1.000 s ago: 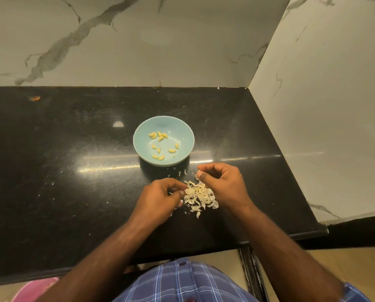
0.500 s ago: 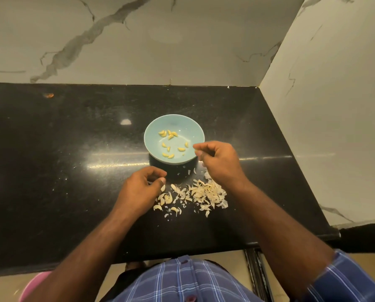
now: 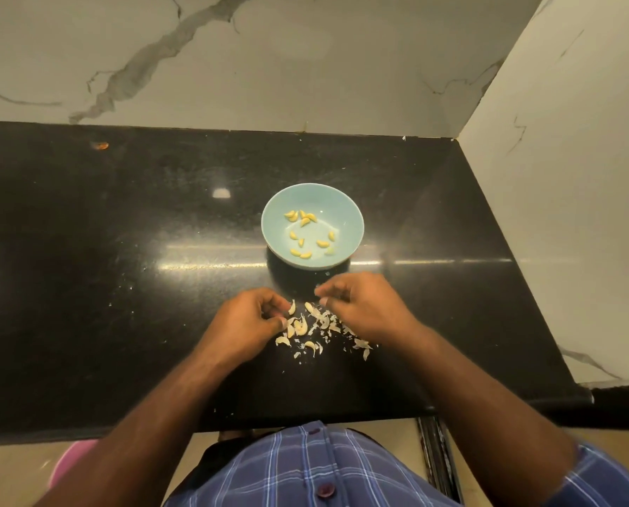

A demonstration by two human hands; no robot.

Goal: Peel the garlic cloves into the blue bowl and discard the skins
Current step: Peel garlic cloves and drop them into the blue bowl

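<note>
A: How many of each thing?

B: One blue bowl on the black worktop, with about eleven peeled garlic cloves scattered inside. Just in front of it lies one loose scatter of garlic skins, too many small pieces to count.

A: And the hands?

B: Two. The left hand sits at the left edge of the skins, fingers curled in toward the thumb; whether it pinches a piece I cannot tell. The right hand hovers over the right side of the scatter, fingers bent down, fingertips touching the skins; I cannot tell if it grips anything.

A: What differs from half a second ago?

B: The right hand was then up at the bowl's near rim; now it is back down over the skins. The left hand has shifted slightly toward the scatter. The bowl stays put.

A: Anything else?

B: A blue checked shirt at the bottom edge, and marble walls behind and to the right.
</note>
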